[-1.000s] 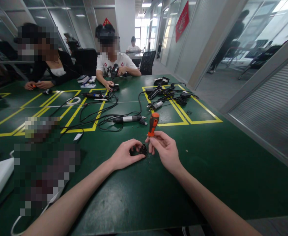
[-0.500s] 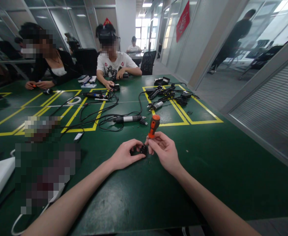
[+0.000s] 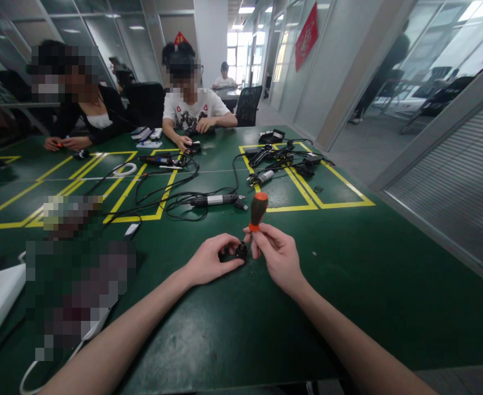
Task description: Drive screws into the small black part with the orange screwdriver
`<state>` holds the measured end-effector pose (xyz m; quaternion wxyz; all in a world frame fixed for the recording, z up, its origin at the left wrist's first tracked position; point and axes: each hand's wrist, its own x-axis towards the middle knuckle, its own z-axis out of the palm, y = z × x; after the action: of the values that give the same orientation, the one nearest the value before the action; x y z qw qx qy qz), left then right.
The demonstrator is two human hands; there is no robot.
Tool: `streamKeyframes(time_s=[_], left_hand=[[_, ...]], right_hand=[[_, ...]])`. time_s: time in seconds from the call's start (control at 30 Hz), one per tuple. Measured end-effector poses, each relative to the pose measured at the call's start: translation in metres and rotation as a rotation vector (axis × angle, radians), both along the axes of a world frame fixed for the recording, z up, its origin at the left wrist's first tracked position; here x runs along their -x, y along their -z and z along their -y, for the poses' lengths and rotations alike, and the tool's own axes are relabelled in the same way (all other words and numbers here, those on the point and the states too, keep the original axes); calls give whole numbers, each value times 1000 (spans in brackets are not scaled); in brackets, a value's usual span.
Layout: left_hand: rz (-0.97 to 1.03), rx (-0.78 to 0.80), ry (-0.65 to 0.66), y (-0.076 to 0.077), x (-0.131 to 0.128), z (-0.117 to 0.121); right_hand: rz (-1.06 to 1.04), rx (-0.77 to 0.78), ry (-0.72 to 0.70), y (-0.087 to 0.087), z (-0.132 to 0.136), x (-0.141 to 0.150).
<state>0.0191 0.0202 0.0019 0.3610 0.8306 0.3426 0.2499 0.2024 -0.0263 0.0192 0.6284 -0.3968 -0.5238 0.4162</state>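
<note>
Thumb and fingers of my left hand (image 3: 212,259) are closed around a small black cylindrical part (image 3: 241,251), which stands on the green table (image 3: 208,334) with its round top upward. Just to the right, my right hand (image 3: 277,253) pinches a screwdriver (image 3: 259,211) with an orange and dark grey handle, low down near the collar. The handle points up and leans slightly right. My fingers hide the screwdriver's shaft and tip, so I cannot tell whether the tip touches the black part.
Beyond my hands lies a black and silver electric screwdriver (image 3: 214,200) with coiled cable. More tools and cables (image 3: 272,159) lie within yellow tape outlines on the right. A white roll (image 3: 124,169) is farther left. Across the table sits a person in a white shirt (image 3: 200,107).
The screwdriver handle has turned about its length; its markings face another way, and it leans a little differently. My left hand and the black part stay in place.
</note>
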Motion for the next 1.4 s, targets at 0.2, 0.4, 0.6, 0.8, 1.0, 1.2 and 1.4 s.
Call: streamKeyframes(time_s=[0.2, 0.4, 0.6, 0.8, 1.0, 1.2, 1.4], left_hand=[[-8, 2, -5, -1, 0, 0], [-9, 3, -3, 0, 0, 0], [12, 4, 9, 1, 0, -1], [-8, -11, -3, 0, 0, 0], [-18, -4, 1, -1, 0, 0], [-14, 2, -4, -2, 0, 0], [5, 3, -4, 0, 0, 0]], right_hand=[[-29, 13, 25, 2, 1, 0], [41, 4, 95, 3, 1, -1], [87, -83, 133, 2, 0, -2], [68, -25, 153, 4, 1, -2], [121, -66, 160, 3, 4, -3], [237, -160, 173, -1, 6, -3], [212, -181, 194, -1, 5, -2]])
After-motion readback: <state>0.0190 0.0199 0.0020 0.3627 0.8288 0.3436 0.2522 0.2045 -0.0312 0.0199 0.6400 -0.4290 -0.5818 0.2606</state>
